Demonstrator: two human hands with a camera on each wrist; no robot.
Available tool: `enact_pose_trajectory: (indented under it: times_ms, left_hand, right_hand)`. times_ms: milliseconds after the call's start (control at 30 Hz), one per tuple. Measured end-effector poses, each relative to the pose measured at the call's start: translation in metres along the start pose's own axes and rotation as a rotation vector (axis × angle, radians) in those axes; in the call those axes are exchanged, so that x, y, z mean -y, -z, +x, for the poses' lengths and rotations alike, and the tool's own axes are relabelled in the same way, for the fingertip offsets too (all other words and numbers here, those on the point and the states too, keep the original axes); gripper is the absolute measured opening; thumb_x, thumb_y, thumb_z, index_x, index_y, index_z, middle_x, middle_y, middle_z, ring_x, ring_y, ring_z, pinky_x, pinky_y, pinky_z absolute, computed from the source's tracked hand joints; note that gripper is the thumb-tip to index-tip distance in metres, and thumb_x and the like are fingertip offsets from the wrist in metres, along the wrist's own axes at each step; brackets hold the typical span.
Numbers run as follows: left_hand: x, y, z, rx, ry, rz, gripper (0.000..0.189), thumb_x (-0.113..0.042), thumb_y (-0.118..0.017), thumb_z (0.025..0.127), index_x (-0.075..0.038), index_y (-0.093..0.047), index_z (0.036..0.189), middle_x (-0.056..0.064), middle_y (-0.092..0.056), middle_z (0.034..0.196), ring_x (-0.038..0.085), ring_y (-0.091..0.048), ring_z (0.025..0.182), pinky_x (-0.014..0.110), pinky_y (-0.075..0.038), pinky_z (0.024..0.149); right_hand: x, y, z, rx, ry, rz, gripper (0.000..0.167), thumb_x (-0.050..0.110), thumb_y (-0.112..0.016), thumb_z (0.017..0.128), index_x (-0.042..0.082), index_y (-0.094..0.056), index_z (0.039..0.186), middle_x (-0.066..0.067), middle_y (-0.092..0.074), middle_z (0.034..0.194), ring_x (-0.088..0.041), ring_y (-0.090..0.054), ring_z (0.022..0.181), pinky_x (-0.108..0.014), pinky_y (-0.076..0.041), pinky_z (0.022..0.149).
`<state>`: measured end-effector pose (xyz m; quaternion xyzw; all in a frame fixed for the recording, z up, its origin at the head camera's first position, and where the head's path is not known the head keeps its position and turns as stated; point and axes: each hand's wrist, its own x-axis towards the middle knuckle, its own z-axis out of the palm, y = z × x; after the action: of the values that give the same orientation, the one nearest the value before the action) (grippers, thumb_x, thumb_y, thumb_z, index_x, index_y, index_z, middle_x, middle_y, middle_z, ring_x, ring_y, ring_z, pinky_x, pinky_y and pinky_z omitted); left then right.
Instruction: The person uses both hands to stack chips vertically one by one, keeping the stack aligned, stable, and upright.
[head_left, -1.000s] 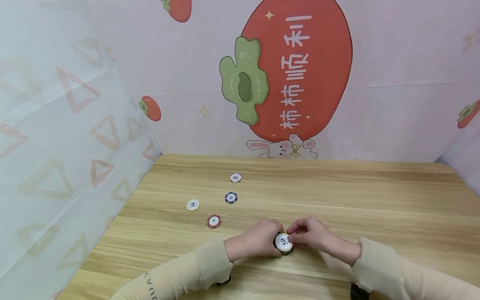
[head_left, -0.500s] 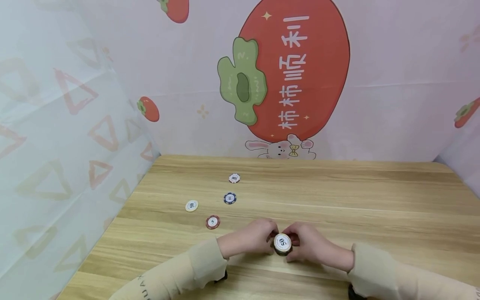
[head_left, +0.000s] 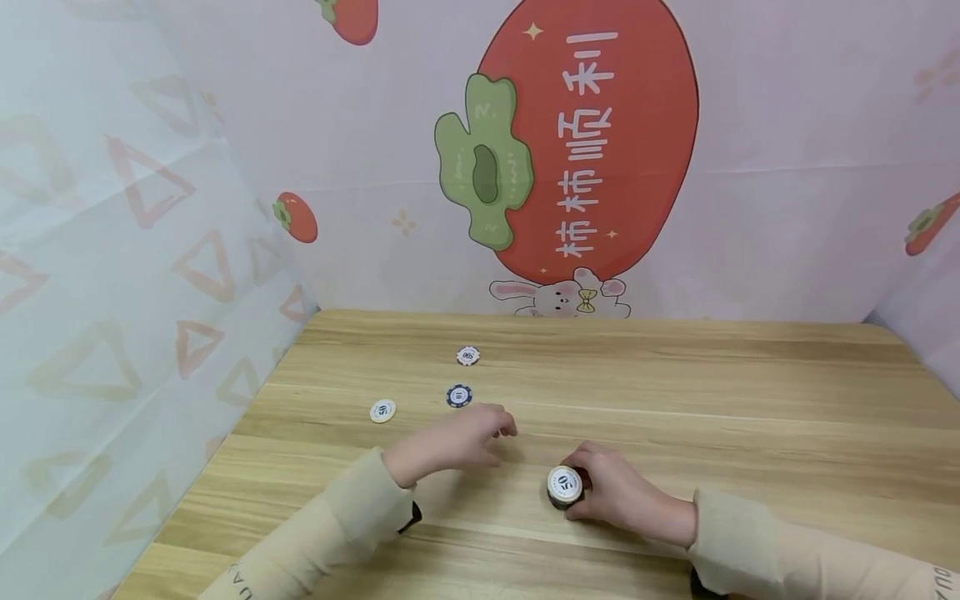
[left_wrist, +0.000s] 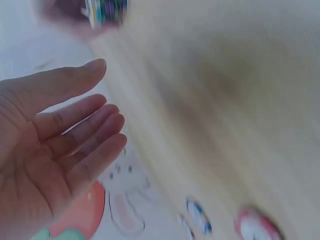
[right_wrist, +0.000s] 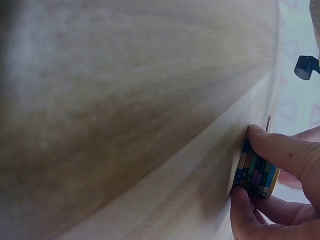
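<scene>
A stack of poker chips [head_left: 564, 487] with a cream chip marked 50 on top stands on the table. My right hand [head_left: 626, 492] grips it from the right, thumb and fingers around its side. In the right wrist view the stack [right_wrist: 257, 172] shows its multicoloured edges between thumb and fingers. To the left, my left hand [head_left: 457, 437] is in the air with loosely bent fingers and holds nothing. In the left wrist view its palm [left_wrist: 60, 135] is bare. A red chip [left_wrist: 255, 225] appears there; in the head view the left hand hides it.
Flat on the wooden table [head_left: 712, 392] lie a blue chip marked 10 [head_left: 459, 396], a white chip marked 500 [head_left: 468, 356] and a cream chip marked 50 [head_left: 382, 411]. A printed cloth [head_left: 787, 233] hangs along the table's back edge, another on the left.
My left hand has left the stack and moved left over the red chip. The right hand has gone from pinching at the stack's top edge to gripping its side.
</scene>
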<state>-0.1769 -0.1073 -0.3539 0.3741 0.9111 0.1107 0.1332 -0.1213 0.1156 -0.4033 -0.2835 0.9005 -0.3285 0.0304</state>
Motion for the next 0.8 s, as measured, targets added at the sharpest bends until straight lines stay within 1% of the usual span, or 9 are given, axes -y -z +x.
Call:
enact_pose_trajectory:
  times_ms: [133,200,333,467,533,600,700,767,800]
  left_hand:
    - [0.015,0.008,-0.009,-0.041,-0.003,0.062,0.031,-0.01,-0.073,0.074,-0.003,-0.062,0.103,0.005,-0.061,0.099,0.019,-0.057,0.092,0.03,-0.046,0.08]
    - [0.022,0.011,-0.013,-0.055,-0.001,0.078,0.03,-0.008,-0.071,0.074,-0.002,-0.062,0.103,0.006,-0.061,0.1,0.02,-0.057,0.094,0.032,-0.046,0.082]
    - [0.036,0.014,-0.023,-0.058,0.05,0.086,0.029,-0.005,-0.069,0.075,-0.001,-0.062,0.104,0.007,-0.06,0.103,0.022,-0.057,0.098,0.034,-0.046,0.083]
    - [0.048,0.013,-0.03,-0.061,0.1,0.102,0.028,-0.008,-0.07,0.076,0.0,-0.064,0.102,0.009,-0.061,0.102,0.023,-0.059,0.095,0.036,-0.047,0.081]
    - [0.052,0.012,-0.033,-0.063,0.115,0.124,0.027,-0.008,-0.071,0.074,0.0,-0.064,0.099,0.008,-0.062,0.097,0.022,-0.059,0.089,0.035,-0.047,0.078]
    - [0.057,0.011,-0.035,-0.053,0.121,0.126,0.021,-0.005,-0.07,0.071,0.0,-0.064,0.09,0.005,-0.059,0.087,0.018,-0.057,0.078,0.032,-0.047,0.07]
    - [0.062,0.008,-0.038,-0.034,0.124,0.089,0.012,0.0,-0.067,0.067,0.0,-0.059,0.076,0.001,-0.047,0.073,0.013,-0.043,0.064,0.027,-0.039,0.058]
    - [0.065,0.007,-0.04,-0.026,0.126,0.059,0.012,0.002,-0.065,0.066,0.0,-0.054,0.069,0.0,-0.04,0.068,0.012,-0.035,0.061,0.026,-0.032,0.056]
    - [0.066,0.006,-0.041,-0.027,0.128,0.054,0.014,0.002,-0.067,0.066,0.0,-0.053,0.068,0.001,-0.039,0.068,0.012,-0.034,0.061,0.026,-0.032,0.056]
  right_hand:
    - [-0.001,-0.001,-0.001,-0.016,0.011,-0.008,0.04,0.012,-0.084,0.054,0.004,-0.064,0.088,0.007,-0.052,0.08,-0.003,-0.044,0.068,-0.022,-0.041,0.061]
    - [-0.001,-0.001,-0.001,-0.019,0.013,-0.008,0.04,0.012,-0.084,0.054,0.004,-0.065,0.088,0.007,-0.052,0.08,-0.002,-0.044,0.068,-0.022,-0.041,0.06]
    - [0.0,0.0,0.0,-0.019,0.014,-0.009,0.039,0.013,-0.084,0.054,0.004,-0.065,0.088,0.007,-0.052,0.08,-0.002,-0.044,0.068,-0.021,-0.041,0.06]
    - [0.001,0.001,0.001,-0.025,0.017,-0.009,0.039,0.013,-0.084,0.054,0.005,-0.066,0.087,0.008,-0.053,0.079,-0.002,-0.044,0.068,-0.022,-0.041,0.061]
    - [0.002,0.001,0.001,-0.026,0.014,-0.005,0.039,0.013,-0.084,0.054,0.005,-0.066,0.087,0.008,-0.053,0.079,-0.003,-0.044,0.069,-0.022,-0.041,0.061]
    - [0.001,0.0,0.001,-0.024,0.009,-0.001,0.039,0.012,-0.084,0.053,0.005,-0.066,0.087,0.008,-0.053,0.079,-0.003,-0.045,0.069,-0.022,-0.041,0.061]
    - [0.001,-0.001,0.001,-0.023,0.003,-0.003,0.039,0.012,-0.084,0.053,0.005,-0.066,0.087,0.008,-0.053,0.079,-0.003,-0.045,0.069,-0.022,-0.041,0.062]
    - [0.0,-0.001,0.001,-0.022,0.003,-0.005,0.039,0.012,-0.084,0.053,0.005,-0.066,0.087,0.008,-0.053,0.079,-0.003,-0.045,0.069,-0.022,-0.042,0.062]
    - [0.0,-0.002,0.001,-0.024,0.005,-0.006,0.039,0.011,-0.084,0.053,0.005,-0.066,0.087,0.008,-0.053,0.079,-0.003,-0.046,0.07,-0.022,-0.042,0.062]
